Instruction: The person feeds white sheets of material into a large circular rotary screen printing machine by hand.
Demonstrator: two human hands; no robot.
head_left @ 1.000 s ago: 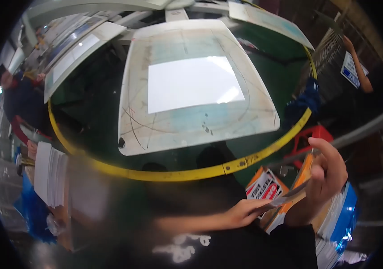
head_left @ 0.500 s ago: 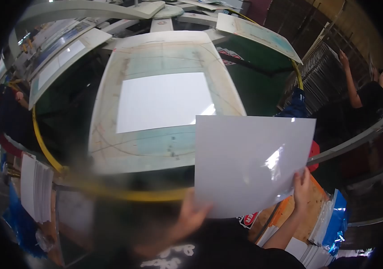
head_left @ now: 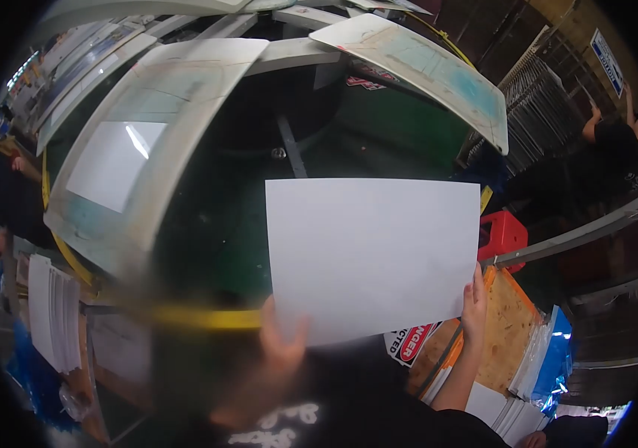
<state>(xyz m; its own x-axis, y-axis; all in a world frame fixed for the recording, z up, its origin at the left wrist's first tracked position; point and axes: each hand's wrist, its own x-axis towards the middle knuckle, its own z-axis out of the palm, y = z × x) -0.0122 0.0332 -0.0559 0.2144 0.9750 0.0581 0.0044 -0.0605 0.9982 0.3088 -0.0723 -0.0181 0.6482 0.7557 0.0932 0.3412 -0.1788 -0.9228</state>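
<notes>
Blank sheet [head_left: 370, 257] is pinched at bottom corners by left hand [head_left: 283, 340] & right hand [head_left: 474, 306], hiding yellow rail [head_left: 207, 319]. Pallet [head_left: 121, 153] w/ paper has swung left since 0.5 s ago.

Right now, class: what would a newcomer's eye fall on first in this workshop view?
First, the blank white sheet held up mid-frame, with the left hand at its lower left corner and the right hand at its lower right. Next, the pale printing board at upper left, carrying another white sheet.
</notes>
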